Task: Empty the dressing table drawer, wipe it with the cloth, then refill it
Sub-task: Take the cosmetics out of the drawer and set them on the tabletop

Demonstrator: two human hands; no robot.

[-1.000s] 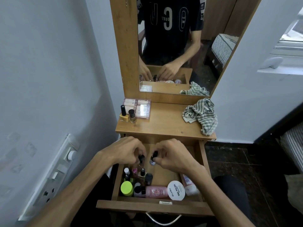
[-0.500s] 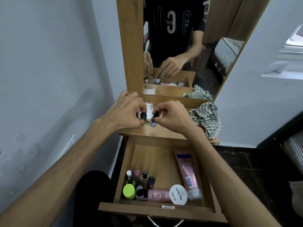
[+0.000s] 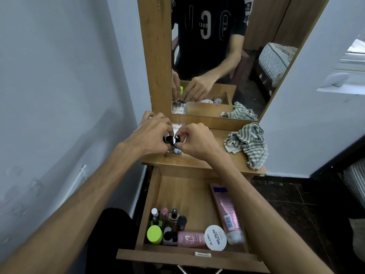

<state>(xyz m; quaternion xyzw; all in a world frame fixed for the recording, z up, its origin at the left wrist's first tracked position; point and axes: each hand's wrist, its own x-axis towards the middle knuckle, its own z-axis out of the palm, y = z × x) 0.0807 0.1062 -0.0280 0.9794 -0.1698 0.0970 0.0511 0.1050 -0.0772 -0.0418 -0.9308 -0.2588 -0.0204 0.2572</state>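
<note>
Both hands at 12 o'clock over the worktop (image 3: pixel 207 165), left hand (image 3: pixel 152 138) and right hand (image 3: pixel 194 141) each pinching a small bottle by its cap, parking them clear so the drawer (image 3: pixel 187 196) at 6 can be wiped.

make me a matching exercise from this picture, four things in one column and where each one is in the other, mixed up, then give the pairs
Things:
1. striped cloth
2. pink tube
3. green-lidded jar
4. small bottles in the hands

Places:
A. front left corner of the open drawer
B. left part of the table top, in front of the mirror
C. right end of the table top
D. lying along the right side of the drawer

Pairs: 1-C, 2-D, 3-A, 4-B
</note>
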